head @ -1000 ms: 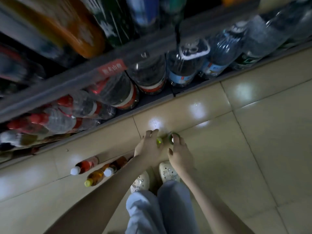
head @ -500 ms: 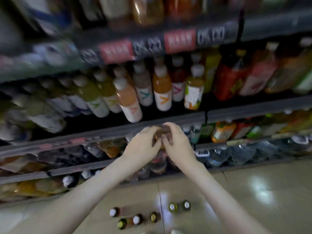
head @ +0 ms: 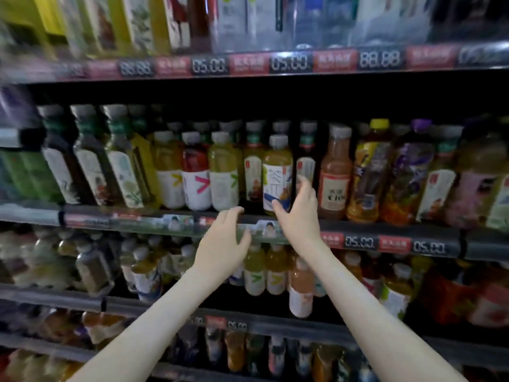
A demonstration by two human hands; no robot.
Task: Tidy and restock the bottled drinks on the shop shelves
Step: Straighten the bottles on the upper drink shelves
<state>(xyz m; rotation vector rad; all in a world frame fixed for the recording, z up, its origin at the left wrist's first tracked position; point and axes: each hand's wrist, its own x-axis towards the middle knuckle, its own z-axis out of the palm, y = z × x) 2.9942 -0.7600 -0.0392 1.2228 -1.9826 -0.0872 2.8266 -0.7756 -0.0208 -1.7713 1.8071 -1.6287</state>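
I see the bottle standing upright on the middle shelf, its long axis vertical and its white cap on top. It holds pale yellow drink and sits at the front lip, slightly ahead of its row. My right hand reaches up and away from me to its lower part. The thumb lies across the bottom of the label and the fingers curl round the bottle's right side, gripping it. My left hand hovers just left of it over the shelf lip, fingers loosely bent and holding nothing. A pink drink stands just right of my right hand, and a yellow drink with a white label stands to the left. Price tags run along the lip, and blurred bottles fill the shelves above and below.
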